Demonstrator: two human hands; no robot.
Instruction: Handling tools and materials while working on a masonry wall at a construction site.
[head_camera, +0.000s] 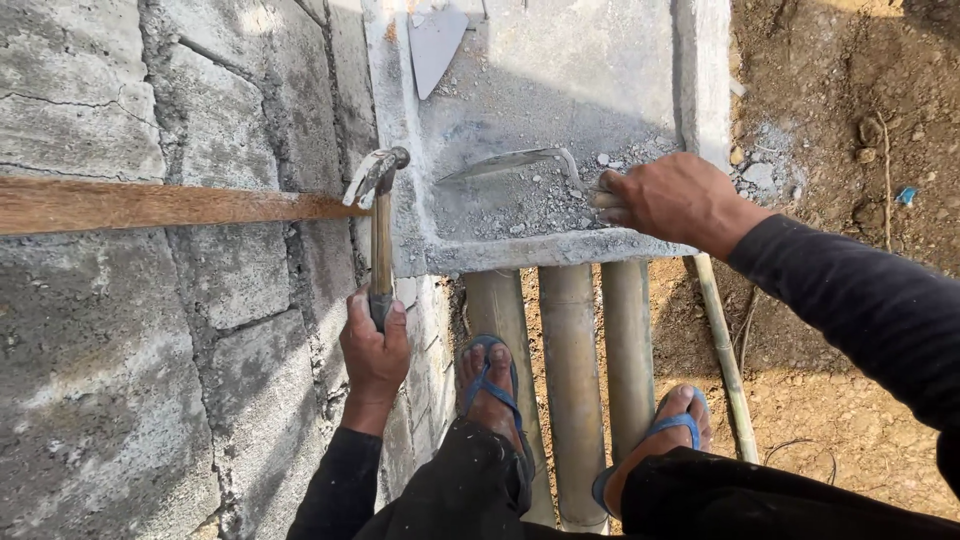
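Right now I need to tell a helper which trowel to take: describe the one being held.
Find the grey mortar tray beside the block wall. The held trowel lies in its near end, handle in the right hand; the loose trowel lies at the far end.

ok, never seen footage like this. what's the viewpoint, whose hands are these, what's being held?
One camera, worn on a person's head, looks straight down, so you see their own two bare hands and sandalled feet standing on bamboo poles. The left hand grips a claw hammer by its handle, the head up against a wooden strip lying across a concrete-block wall. The right hand holds a trowel by its handle inside a grey mortar tray dusted with dry crumbs. A second trowel blade lies at the tray's far end.
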